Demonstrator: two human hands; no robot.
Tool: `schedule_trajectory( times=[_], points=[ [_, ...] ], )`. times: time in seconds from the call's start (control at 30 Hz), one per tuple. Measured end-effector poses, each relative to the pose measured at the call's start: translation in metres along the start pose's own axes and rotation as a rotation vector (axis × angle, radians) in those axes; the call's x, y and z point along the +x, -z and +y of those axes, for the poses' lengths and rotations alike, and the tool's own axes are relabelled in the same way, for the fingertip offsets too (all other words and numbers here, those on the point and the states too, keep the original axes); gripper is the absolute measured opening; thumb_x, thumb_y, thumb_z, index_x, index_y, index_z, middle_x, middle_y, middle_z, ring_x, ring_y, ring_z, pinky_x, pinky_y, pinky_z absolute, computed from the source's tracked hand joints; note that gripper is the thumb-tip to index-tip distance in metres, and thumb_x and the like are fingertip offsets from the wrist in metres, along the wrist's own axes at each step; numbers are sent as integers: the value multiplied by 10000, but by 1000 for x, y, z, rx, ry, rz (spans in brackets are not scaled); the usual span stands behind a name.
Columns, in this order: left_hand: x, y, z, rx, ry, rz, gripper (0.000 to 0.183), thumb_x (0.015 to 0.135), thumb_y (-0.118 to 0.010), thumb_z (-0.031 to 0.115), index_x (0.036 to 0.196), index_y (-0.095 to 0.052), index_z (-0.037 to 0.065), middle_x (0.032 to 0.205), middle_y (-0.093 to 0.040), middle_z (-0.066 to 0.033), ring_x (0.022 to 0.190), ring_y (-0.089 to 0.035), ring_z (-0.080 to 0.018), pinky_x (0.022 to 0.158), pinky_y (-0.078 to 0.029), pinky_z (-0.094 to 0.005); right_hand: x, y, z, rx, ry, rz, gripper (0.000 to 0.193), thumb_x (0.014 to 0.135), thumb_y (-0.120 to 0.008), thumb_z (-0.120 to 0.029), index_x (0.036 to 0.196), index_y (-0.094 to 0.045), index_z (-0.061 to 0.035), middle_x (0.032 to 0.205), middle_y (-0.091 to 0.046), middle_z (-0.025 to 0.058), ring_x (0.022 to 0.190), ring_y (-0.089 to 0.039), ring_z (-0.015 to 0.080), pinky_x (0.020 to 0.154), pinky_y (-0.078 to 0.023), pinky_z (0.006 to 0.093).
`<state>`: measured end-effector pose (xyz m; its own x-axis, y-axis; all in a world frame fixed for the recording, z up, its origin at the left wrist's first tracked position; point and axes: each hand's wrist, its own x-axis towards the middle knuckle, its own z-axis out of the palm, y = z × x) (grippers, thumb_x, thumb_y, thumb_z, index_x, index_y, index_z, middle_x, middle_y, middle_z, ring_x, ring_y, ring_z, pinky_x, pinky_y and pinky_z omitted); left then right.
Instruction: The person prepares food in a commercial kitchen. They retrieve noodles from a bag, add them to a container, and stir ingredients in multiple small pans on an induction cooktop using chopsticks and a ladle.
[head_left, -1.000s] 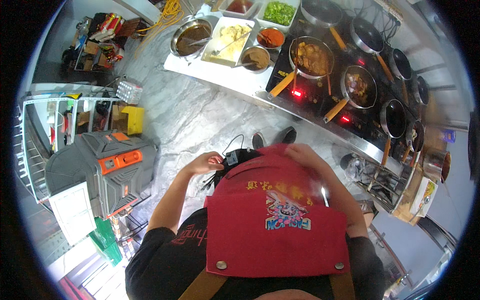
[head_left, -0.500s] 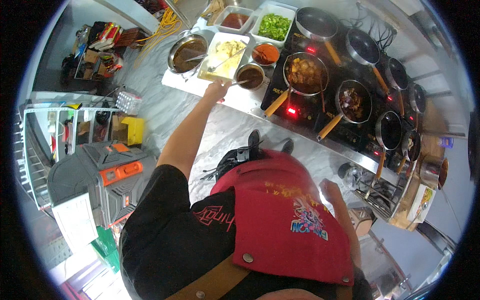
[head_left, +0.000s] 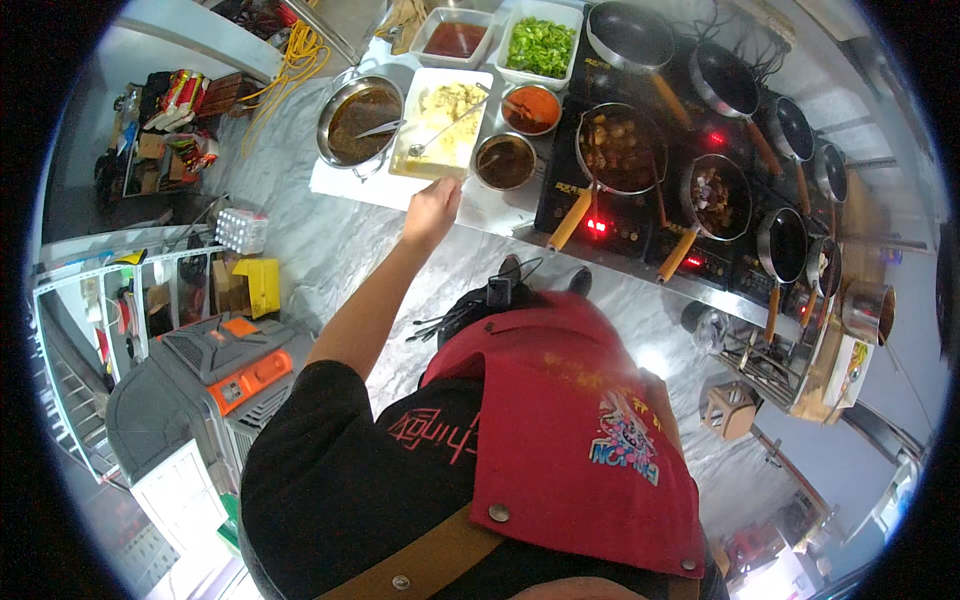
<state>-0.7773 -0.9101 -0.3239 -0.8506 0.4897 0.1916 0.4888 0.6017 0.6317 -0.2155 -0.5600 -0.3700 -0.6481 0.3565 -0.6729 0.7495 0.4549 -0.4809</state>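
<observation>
My left hand (head_left: 433,212) is closed by the near edge of a white tray (head_left: 412,176) of chopped pale yellow food with a spoon in it; whether anything is in the fingers is hidden. Right of the hand stands a small pot of dark brown sauce (head_left: 506,162), with a short bit of utensil showing in it. Behind that pot is a bowl of red-orange powder or sauce (head_left: 531,108). To the left, a steel pot of brown liquid (head_left: 360,120) holds a ladle. My right hand (head_left: 655,385) is mostly hidden beside the red apron, its fingers out of sight.
Wooden-handled pans, two with food, such as the stew pan (head_left: 620,150) and the smaller pan (head_left: 716,197), stand on induction cookers at right. Tubs of chopped greens (head_left: 541,46) and reddish liquid (head_left: 455,40) sit at the back. A grey-orange case (head_left: 205,385) is at left.
My left hand has drawn back toward me from the sauce pot, away from the utensil handle that reached into it. My right hand has gone further behind the apron.
</observation>
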Motion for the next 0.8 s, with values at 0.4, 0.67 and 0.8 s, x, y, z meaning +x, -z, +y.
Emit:
schedule_trajectory(
  times=[0.4, 0.67, 0.8],
  points=[
    [30, 4, 12, -334, 173, 58, 107, 1064, -680, 100, 1116, -718, 14, 953, -829, -150, 852, -826, -216, 767, -645, -341, -4, 9, -30, 31, -29, 32, 335, 1089, -580, -330, 1087, -737, -34, 1055, -784, 252, 1019, -750, 478, 862, -593, 514],
    [141, -64, 17, -21, -99, 28, 180, 1020, -669, 113, 1125, -807, 65, 984, -805, -178, 854, -783, -379, 797, -639, -460, -18, 21, -24, 25, -52, 53, 352, 1091, -573, -351, 1072, -734, -38, 1048, -782, 252, 1039, -743, 485, 870, -587, 530],
    [151, -86, 10, 15, -82, -21, 201, 1010, -672, 131, 1138, -818, 77, 1003, -790, -206, 875, -767, -410, 819, -638, -484, -28, 23, -21, 70, -96, 66, 372, 1086, -578, -380, 1062, -732, -42, 1044, -782, 255, 1039, -740, 491, 863, -588, 534]
  ],
)
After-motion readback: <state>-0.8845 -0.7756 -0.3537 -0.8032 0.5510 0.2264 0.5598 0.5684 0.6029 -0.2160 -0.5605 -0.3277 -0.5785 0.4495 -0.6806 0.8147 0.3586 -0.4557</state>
